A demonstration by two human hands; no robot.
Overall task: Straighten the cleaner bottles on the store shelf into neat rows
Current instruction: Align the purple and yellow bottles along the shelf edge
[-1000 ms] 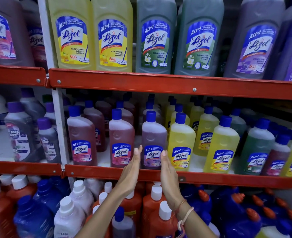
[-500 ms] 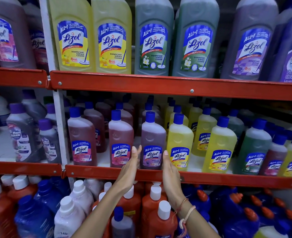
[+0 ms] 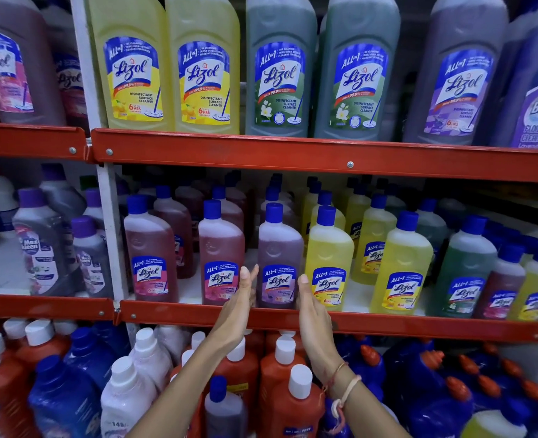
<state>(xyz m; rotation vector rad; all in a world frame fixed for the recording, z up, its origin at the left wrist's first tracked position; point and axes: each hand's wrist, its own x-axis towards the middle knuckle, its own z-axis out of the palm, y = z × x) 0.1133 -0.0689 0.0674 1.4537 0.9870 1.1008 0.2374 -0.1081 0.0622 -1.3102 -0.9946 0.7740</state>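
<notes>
On the middle shelf point(image 3: 387, 325) stand rows of small blue-capped Lizol bottles. In the front row a purple bottle point(image 3: 278, 257) is at the centre, two pink bottles point(image 3: 221, 248) point(image 3: 149, 245) to its left and yellow bottles point(image 3: 329, 263) point(image 3: 402, 267) to its right. My left hand point(image 3: 239, 306) is flat and upright just left of the purple bottle's base, a small gap between them. On the other side my right hand point(image 3: 311, 314) is flat against or very near the bottle's right edge. Neither hand grips anything.
Large Lizol bottles point(image 3: 204, 67) fill the top shelf behind its red rail point(image 3: 293, 154). Green, pink and yellow bottles point(image 3: 465, 273) crowd the middle shelf's right end. Orange, white and blue bottles point(image 3: 289, 396) fill the bottom shelf under my forearms. A white upright point(image 3: 109, 235) divides the bays.
Both hands stay flat on either side of the purple bottle, shifted only slightly. The bottles have not visibly moved.
</notes>
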